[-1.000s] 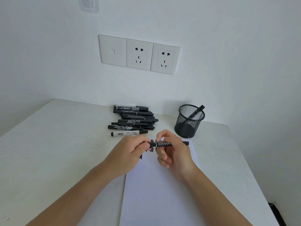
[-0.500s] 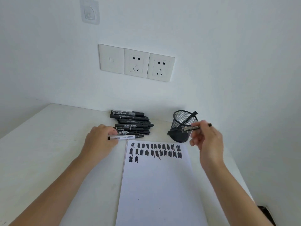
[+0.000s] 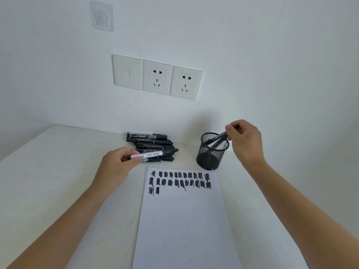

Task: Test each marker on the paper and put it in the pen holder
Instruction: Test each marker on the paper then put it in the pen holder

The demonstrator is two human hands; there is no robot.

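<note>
White paper sheet (image 3: 184,220), marked near its far edge with rows of black test scribbles (image 3: 180,180), is being left flat on the pale table (image 3: 58,171), just in front and left of the black wire-mesh pen holder (image 3: 211,158). Left of the holder, a white-barrelled marker (image 3: 149,154) is being gripped at one end by the thumb and curled fingers of the left hand (image 3: 116,164), above the pile of black markers (image 3: 153,141). Over the holder's rim, a black marker (image 3: 219,137) is being pinched by the right hand (image 3: 244,140), its lower end being held inside the holder. Behind and left of the holder, white wall sockets (image 3: 157,76) are being seen on the wall.
</note>
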